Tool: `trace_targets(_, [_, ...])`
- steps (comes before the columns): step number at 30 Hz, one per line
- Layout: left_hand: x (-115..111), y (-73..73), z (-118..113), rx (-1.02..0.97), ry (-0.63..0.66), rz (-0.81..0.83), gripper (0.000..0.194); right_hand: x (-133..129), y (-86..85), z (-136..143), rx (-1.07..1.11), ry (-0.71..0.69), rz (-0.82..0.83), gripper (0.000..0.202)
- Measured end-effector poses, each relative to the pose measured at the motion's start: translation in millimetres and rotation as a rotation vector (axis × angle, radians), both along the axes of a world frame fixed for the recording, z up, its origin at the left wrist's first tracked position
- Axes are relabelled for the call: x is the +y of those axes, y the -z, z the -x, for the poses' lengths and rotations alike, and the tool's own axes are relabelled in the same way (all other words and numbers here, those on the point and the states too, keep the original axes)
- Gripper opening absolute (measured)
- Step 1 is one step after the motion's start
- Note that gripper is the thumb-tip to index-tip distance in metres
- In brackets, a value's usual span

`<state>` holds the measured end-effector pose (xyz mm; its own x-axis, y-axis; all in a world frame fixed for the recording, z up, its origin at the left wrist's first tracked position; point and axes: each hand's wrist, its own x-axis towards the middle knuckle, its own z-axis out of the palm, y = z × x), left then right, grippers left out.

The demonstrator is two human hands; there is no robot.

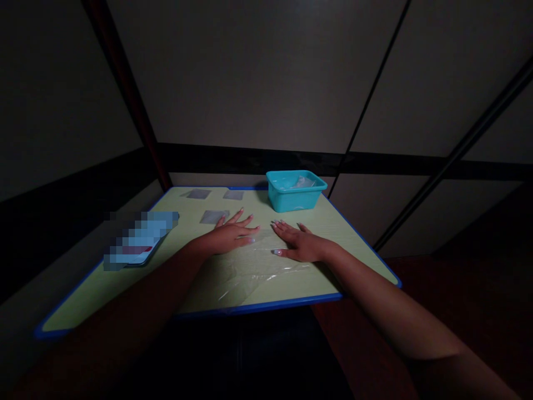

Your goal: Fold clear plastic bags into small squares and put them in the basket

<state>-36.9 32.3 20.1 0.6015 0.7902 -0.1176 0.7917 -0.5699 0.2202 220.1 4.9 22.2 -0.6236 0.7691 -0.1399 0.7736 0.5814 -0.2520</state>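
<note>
so both hands are palm-down on the clear film (258, 272), left hand (229, 236) and right hand (300, 244) with fingers spread loose, gripping nothing; film's at the table's (345, 278) near edge; teal bin (295, 199) sits beyond

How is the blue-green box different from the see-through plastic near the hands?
The box is blue-green, but the plastic sheet is clear and shiny. The box stands up with walls, while the sheet lies flat with wrinkles. Neither hand touches the box, but the left hand and right hand are at the sheet. Both are on the table.
</note>
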Motion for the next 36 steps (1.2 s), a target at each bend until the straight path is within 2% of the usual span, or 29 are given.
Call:
trace_targets(6, [2.0, -2.0, 2.8, 0.030, -0.036, 0.047, 0.053, 4.3, -3.7, -10.8, -0.071, 0.071, 0.030, 0.084])
trace_targets(12, [0.7, -2.0, 4.7, 0.042, -0.055, 0.046, 0.063, 11.1, -2.1, -21.6, -0.124, 0.264, -0.057, 0.080])
trace_targets(16, [-0.2, -3.0, 4.3, 0.039, -0.058, 0.054, 0.065, 11.6, 1.2, -17.2, -0.009, 0.140, -0.080, 0.077])
trace_targets(21, [-0.3, -2.8, 4.3, 0.036, -0.070, 0.054, 0.065, 7.3, 1.3, -6.3, 0.046, 0.002, -0.013, 0.077])
trace_targets(28, [-1.3, -3.4, 6.9, 0.053, -0.072, 0.064, 0.066, 17.0, 7.9, -17.7, 0.012, 0.113, 0.004, 0.076])
trace_targets(36, [-5.9, -9.3, 9.8, 0.097, -0.136, 0.091, 0.067, 21.6, 12.6, -21.8, -0.034, 0.133, -0.008, 0.075])
